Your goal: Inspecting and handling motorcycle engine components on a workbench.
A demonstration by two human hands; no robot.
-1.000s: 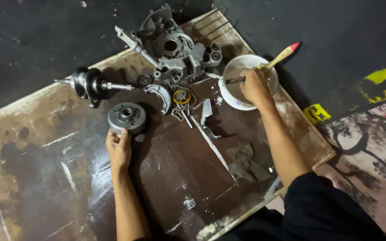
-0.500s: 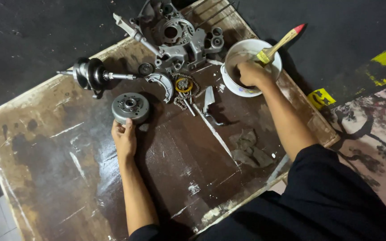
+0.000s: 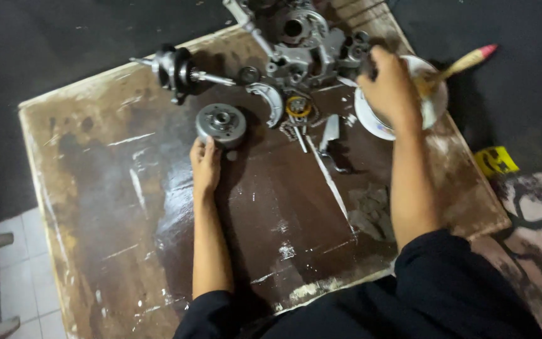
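A round grey metal rotor (image 3: 221,123) is seen lying flat on the worn brown surface (image 3: 127,207), and it is touched at its near edge by the fingertips of the left hand (image 3: 205,164), which is laid flat and open, gripping nothing. The right hand (image 3: 391,88) is held over a white bowl (image 3: 371,122) at the far right of the surface and is closed around a brush with a pale wooden handle and red tip (image 3: 465,61). Just beyond the rotor a crankshaft (image 3: 177,66) is laid on its side, and a curved metal piece (image 3: 271,100) is found beside it. A grey engine casing (image 3: 302,44) is set at the far edge, near the bowl. A yellowish gear (image 3: 297,107) and a flat blade (image 3: 330,133) are placed between rotor and bowl.
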